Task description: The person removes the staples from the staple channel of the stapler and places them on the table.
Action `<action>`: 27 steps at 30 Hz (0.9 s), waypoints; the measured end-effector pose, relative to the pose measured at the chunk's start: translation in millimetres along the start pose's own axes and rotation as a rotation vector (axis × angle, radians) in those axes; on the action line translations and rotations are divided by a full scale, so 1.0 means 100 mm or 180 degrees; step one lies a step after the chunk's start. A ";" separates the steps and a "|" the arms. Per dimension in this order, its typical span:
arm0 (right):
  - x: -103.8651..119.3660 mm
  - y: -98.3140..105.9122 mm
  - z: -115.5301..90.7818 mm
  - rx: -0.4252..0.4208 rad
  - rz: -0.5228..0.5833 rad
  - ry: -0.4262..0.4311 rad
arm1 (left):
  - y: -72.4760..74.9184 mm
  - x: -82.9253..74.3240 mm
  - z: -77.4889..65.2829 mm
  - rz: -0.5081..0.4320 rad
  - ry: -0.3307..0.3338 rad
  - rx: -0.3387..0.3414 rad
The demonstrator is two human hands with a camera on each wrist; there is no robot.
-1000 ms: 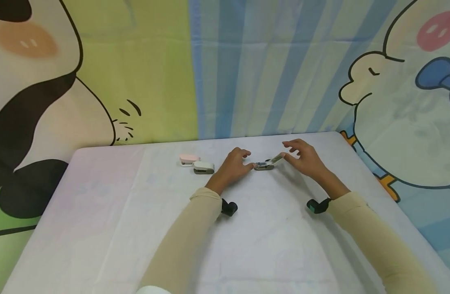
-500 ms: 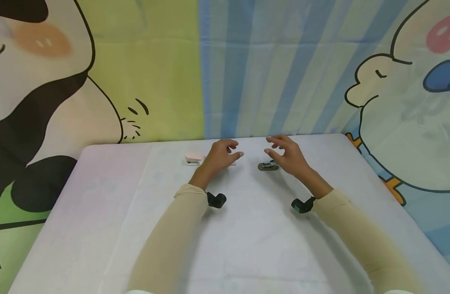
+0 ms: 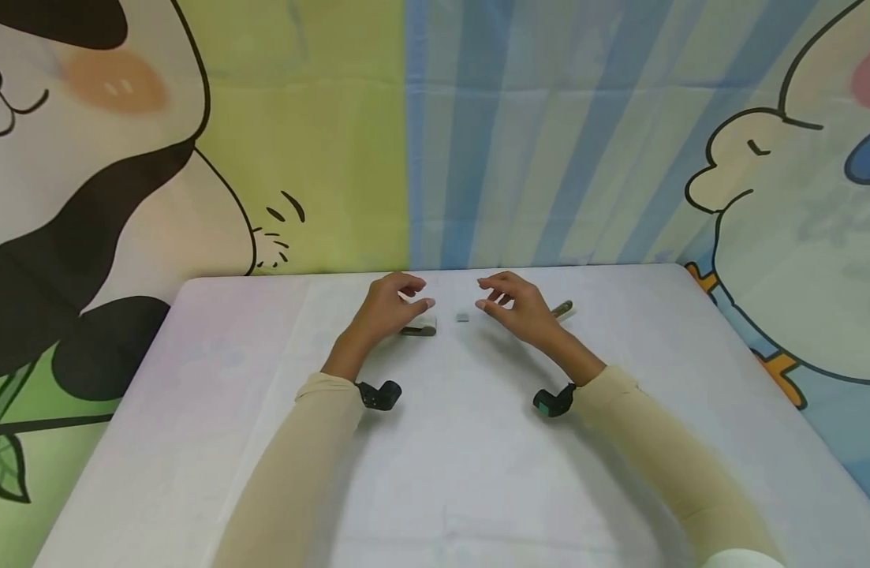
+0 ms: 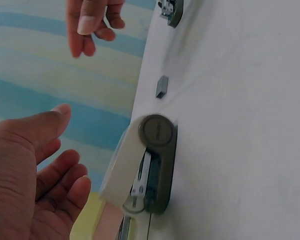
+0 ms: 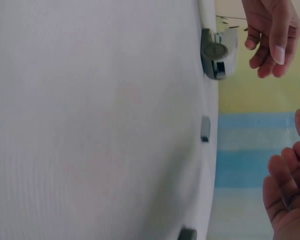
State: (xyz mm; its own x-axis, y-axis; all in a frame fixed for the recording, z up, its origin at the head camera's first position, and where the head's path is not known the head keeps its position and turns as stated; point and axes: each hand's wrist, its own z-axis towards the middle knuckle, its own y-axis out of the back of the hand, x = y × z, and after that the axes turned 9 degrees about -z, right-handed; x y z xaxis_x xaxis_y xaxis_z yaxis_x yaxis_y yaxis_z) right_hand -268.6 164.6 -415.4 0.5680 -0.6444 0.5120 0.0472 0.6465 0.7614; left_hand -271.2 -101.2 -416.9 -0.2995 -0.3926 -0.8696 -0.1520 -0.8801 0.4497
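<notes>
My left hand (image 3: 388, 306) hovers at the back of the table with loosely bent fingers and nothing in them. Just beside it stands a small white stapler with a dark olive base (image 4: 162, 160); in the head view the hand covers part of it. My right hand (image 3: 517, 309), also holding nothing, is raised in front of an opened stapler (image 3: 562, 308), whose body it mostly hides. Between the two hands a short grey block of staples (image 3: 462, 317) lies on the cloth. The left wrist view catches the end of the opened stapler (image 4: 173, 12) too.
A pink stapler (image 4: 110, 220) is partly visible behind the white one in the left wrist view. White cloth covers the table (image 3: 449, 457). A printed curtain (image 3: 534, 142) hangs right behind its back edge.
The right hand has let go of the opened stapler's raised top and moved left. My left hand has drawn back left from that stapler. The staple block now shows between the hands.
</notes>
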 end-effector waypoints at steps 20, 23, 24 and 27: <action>0.17 -0.47 0.16 0.0652 0.0229 0.0152 | 0.14 0.18 -0.31 -0.0098 -0.0062 -0.0119; 0.19 -0.52 0.17 0.0720 0.0187 0.0166 | 0.11 0.19 -0.30 -0.0042 -0.0100 -0.0072; 0.19 -0.53 0.18 0.0747 0.0167 0.0161 | 0.10 0.19 -0.30 -0.0011 -0.0099 -0.0055; 0.23 -0.57 0.19 0.0805 0.0124 0.0124 | 0.06 0.19 -0.30 0.0089 -0.0137 -0.0014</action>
State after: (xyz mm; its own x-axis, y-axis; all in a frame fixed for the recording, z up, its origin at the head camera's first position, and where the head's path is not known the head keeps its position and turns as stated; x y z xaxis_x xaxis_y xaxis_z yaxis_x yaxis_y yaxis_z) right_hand -274.2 105.4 -439.3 0.5968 -0.6017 0.5309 -0.1795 0.5447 0.8192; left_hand -249.8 -121.5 -436.7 -0.3439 -0.4053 -0.8471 -0.1390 -0.8702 0.4728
